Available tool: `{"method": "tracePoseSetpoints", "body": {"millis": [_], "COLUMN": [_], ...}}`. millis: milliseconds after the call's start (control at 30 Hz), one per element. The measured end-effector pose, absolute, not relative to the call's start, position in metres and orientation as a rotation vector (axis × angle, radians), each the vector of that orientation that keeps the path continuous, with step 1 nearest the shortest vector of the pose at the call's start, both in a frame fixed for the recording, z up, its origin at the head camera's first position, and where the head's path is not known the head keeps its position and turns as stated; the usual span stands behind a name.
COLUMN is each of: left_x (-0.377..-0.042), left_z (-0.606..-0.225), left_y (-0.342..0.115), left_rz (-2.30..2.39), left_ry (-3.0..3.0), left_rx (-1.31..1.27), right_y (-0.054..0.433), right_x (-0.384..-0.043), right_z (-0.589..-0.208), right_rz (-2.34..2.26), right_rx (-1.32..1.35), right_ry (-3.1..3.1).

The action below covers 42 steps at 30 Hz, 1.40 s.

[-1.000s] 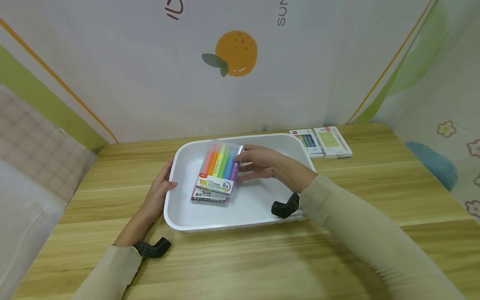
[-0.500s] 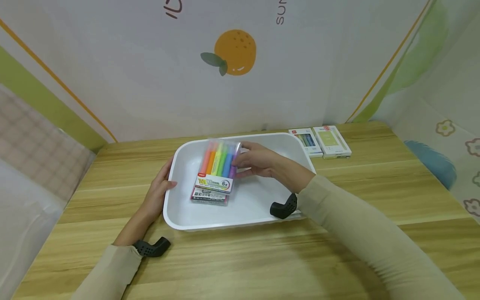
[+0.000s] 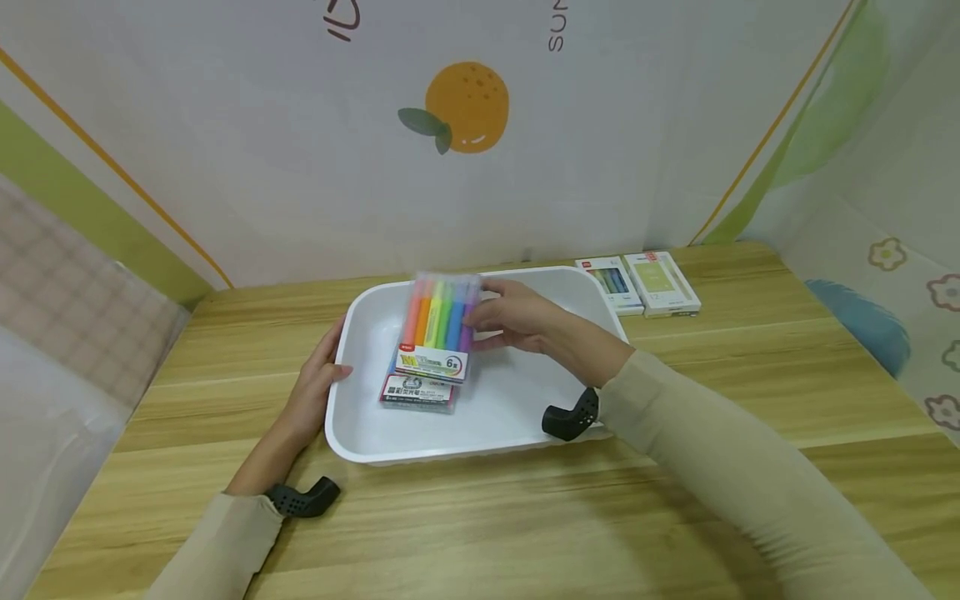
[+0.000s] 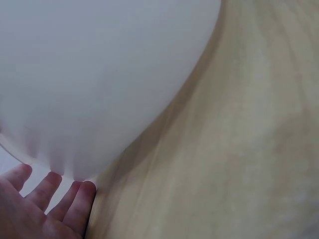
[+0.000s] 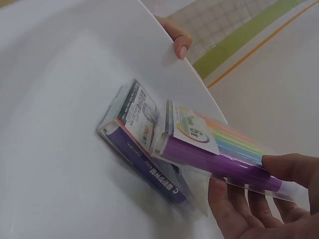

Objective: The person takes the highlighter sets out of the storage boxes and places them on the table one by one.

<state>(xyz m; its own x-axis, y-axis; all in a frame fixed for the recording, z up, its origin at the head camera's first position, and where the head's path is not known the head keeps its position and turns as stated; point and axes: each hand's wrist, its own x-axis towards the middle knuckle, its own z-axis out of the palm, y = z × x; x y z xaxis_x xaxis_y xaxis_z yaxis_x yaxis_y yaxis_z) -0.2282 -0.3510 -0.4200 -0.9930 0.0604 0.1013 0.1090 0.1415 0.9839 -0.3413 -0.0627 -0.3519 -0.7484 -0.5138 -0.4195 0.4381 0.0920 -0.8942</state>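
Observation:
A clear pack of highlighters (image 3: 433,321), in rainbow colours with a white label, is pinched along its purple side by my right hand (image 3: 513,318). The right wrist view shows the thumb on top and the fingers beneath this tilted pack (image 5: 219,149). Under its label end, a second pack with a dark and white label (image 3: 418,393) lies in the white plastic basin (image 3: 517,417), partly covered. My left hand (image 3: 313,385) holds the basin's left side, thumb over the rim. In the left wrist view its fingers (image 4: 79,204) touch the outer wall.
Two flat boxes, one with coloured sticks in its window (image 3: 611,285) and one with a green panel (image 3: 662,284), lie beyond the basin's right back corner. The wooden table (image 3: 450,533) meets a printed backdrop (image 3: 315,183) behind.
My right hand has shifted the highlighter pack slightly away from me and turned it straighter, uncovering more of the lower pack's label. The left hand and basin stay put.

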Motion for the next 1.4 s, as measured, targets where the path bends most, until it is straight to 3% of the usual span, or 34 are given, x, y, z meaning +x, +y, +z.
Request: {"method": "tracePoseSetpoints", "body": {"millis": [1400], "left_x": [-0.226], "left_z": [-0.418], "left_y": [-0.351], "left_rz": [-2.008], "left_ry": [-2.381], "left_rx": [-0.167], "right_y": [0.047], "right_x": [-0.334], "right_z": [-0.28], "right_rz": [-2.071], "right_rx": [-0.2], "right_ry": [1.662]}}
